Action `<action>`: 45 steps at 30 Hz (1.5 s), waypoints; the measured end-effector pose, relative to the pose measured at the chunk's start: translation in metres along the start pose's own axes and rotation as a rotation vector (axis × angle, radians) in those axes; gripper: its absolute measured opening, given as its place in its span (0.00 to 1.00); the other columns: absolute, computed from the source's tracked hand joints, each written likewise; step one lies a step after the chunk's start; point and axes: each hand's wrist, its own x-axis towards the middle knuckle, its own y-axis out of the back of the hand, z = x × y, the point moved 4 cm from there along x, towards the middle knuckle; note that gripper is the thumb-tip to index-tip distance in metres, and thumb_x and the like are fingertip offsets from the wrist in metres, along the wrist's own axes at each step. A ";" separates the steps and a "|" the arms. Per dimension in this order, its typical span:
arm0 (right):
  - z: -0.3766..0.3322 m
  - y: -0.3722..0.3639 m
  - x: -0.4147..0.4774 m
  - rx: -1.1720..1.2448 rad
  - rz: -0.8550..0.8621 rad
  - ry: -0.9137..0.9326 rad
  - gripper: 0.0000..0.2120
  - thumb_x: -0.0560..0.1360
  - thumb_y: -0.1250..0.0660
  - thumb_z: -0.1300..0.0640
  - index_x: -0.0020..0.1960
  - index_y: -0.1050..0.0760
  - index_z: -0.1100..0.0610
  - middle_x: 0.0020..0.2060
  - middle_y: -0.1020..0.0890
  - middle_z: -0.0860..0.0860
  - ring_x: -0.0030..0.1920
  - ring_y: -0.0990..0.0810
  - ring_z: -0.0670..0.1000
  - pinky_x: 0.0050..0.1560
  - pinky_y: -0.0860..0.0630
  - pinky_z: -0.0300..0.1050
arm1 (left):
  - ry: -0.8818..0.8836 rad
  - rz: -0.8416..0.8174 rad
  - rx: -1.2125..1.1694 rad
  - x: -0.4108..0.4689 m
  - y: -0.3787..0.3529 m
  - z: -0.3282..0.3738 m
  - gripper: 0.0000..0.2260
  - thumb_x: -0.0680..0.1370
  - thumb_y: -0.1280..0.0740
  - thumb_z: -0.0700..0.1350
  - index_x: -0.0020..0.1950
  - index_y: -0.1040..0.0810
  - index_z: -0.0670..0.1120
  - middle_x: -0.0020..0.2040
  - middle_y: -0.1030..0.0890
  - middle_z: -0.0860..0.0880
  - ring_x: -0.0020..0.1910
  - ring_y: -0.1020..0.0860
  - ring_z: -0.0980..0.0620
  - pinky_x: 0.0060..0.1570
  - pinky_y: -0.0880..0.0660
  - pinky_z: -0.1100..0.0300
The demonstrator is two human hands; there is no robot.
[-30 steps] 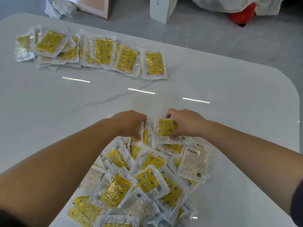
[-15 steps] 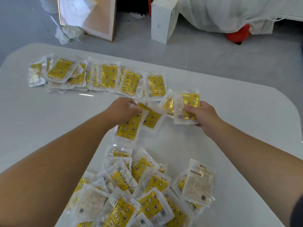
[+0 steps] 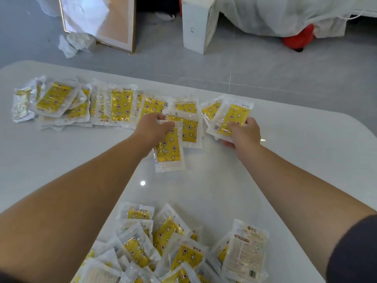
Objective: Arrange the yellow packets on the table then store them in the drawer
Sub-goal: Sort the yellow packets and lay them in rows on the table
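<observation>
Both hands have gone forward from the near heap to the right end of the far row, each bringing packets along. The left hand pinches one packet by its far end, fingers curled over the top. This packet lies yellow face up with its long axis pointing almost straight away from the person, its near end on the worktop. The right hand grips a small stack, thumb pressed on the top yellow face and fingers underneath. Its long axis leans away and to the right, and it overlaps the last packets of the row.

That row runs left to right along the far side of the worktop, the packets overlapping and mostly lengthwise away from the person. Each yellow face carries stars, moons and flower shapes, and the small dark print at the far end is too fine to read. In the heap one packet lies back up, showing a printed label that cannot be read.

On the floor beyond stands a white box with a handwritten mark that looks like "L6".
</observation>
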 end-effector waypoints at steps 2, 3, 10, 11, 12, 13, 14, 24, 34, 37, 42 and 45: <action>-0.003 0.013 0.001 -0.206 -0.012 0.102 0.04 0.75 0.35 0.58 0.48 0.27 0.51 0.42 0.23 0.46 0.43 0.20 0.51 0.31 0.19 0.46 | 0.008 -0.001 0.015 0.002 0.001 0.001 0.15 0.77 0.31 0.47 0.61 0.26 0.45 0.41 0.21 0.50 0.35 0.20 0.54 0.30 0.24 0.63; -0.003 0.021 0.003 -0.280 -0.016 0.133 0.03 0.75 0.35 0.58 0.48 0.26 0.51 0.40 0.23 0.46 0.40 0.21 0.50 0.33 0.18 0.48 | 0.010 -0.004 0.017 0.002 0.002 0.002 0.15 0.77 0.31 0.47 0.61 0.26 0.45 0.42 0.21 0.50 0.35 0.20 0.54 0.30 0.25 0.63; -0.018 0.045 0.020 -0.405 -0.115 0.136 0.07 0.76 0.32 0.54 0.51 0.23 0.57 0.50 0.19 0.55 0.43 0.21 0.53 0.34 0.21 0.47 | -0.023 -0.098 0.029 0.001 0.000 0.018 0.11 0.76 0.31 0.48 0.56 0.25 0.47 0.44 0.19 0.48 0.36 0.18 0.53 0.31 0.22 0.62; -0.018 0.046 0.020 -0.498 -0.102 0.127 0.11 0.76 0.33 0.52 0.53 0.23 0.58 0.53 0.20 0.56 0.47 0.21 0.55 0.41 0.20 0.50 | -0.032 -0.133 0.038 -0.001 -0.003 0.020 0.09 0.76 0.31 0.48 0.54 0.24 0.48 0.44 0.19 0.48 0.36 0.18 0.53 0.31 0.22 0.62; -0.019 0.046 0.022 -0.650 -0.055 0.148 0.15 0.76 0.34 0.49 0.58 0.25 0.58 0.57 0.21 0.57 0.53 0.22 0.57 0.51 0.22 0.53 | -0.044 -0.169 0.049 -0.002 -0.006 0.022 0.08 0.76 0.31 0.48 0.53 0.24 0.48 0.44 0.18 0.47 0.37 0.18 0.52 0.33 0.21 0.60; -0.023 0.047 0.019 -0.789 0.010 0.195 0.20 0.76 0.36 0.47 0.64 0.28 0.56 0.61 0.24 0.56 0.59 0.24 0.58 0.58 0.26 0.54 | -0.053 -0.201 0.058 -0.004 -0.009 0.024 0.07 0.76 0.30 0.48 0.52 0.23 0.49 0.44 0.18 0.47 0.37 0.17 0.52 0.36 0.20 0.59; -0.027 0.046 0.014 -0.836 0.054 0.277 0.22 0.76 0.37 0.46 0.67 0.31 0.53 0.63 0.27 0.54 0.62 0.27 0.57 0.62 0.31 0.53 | -0.057 -0.226 0.065 -0.006 -0.013 0.026 0.06 0.76 0.30 0.48 0.51 0.23 0.50 0.44 0.18 0.47 0.38 0.17 0.51 0.38 0.20 0.57; -0.017 0.022 -0.009 -0.334 -0.662 0.101 0.03 0.77 0.32 0.57 0.46 0.21 0.52 0.42 0.17 0.50 0.40 0.17 0.47 0.39 0.19 0.42 | -0.021 -0.184 -0.006 0.000 -0.044 0.033 0.09 0.81 0.38 0.46 0.54 0.18 0.48 0.44 0.18 0.48 0.42 0.19 0.50 0.47 0.21 0.53; -0.003 0.080 0.049 0.035 -0.063 -0.132 0.03 0.77 0.33 0.60 0.45 0.23 0.55 0.41 0.19 0.52 0.42 0.19 0.52 0.41 0.21 0.47 | -0.119 0.035 -0.069 0.030 -0.109 0.081 0.13 0.80 0.42 0.42 0.55 0.18 0.47 0.47 0.19 0.48 0.37 0.24 0.51 0.37 0.27 0.61; -0.001 0.088 0.060 -0.213 0.015 -0.026 0.08 0.73 0.33 0.60 0.35 0.25 0.56 0.34 0.22 0.55 0.37 0.23 0.57 0.37 0.26 0.49 | -0.145 0.005 0.021 0.036 -0.135 0.088 0.13 0.81 0.42 0.42 0.62 0.22 0.47 0.50 0.22 0.50 0.34 0.28 0.57 0.34 0.30 0.63; -0.003 0.093 0.050 -0.575 0.046 0.219 0.03 0.76 0.38 0.56 0.47 0.26 0.54 0.46 0.25 0.53 0.45 0.27 0.55 0.42 0.31 0.43 | -0.303 0.142 0.172 0.026 -0.131 0.079 0.15 0.79 0.39 0.38 0.64 0.26 0.48 0.60 0.24 0.50 0.52 0.25 0.54 0.50 0.30 0.64; 0.004 0.102 0.030 -0.666 0.075 0.309 0.20 0.78 0.38 0.55 0.69 0.31 0.57 0.66 0.31 0.54 0.63 0.28 0.56 0.63 0.29 0.52 | -0.390 0.164 0.226 0.003 -0.116 0.064 0.14 0.77 0.37 0.37 0.61 0.24 0.47 0.59 0.24 0.49 0.52 0.28 0.56 0.51 0.33 0.66</action>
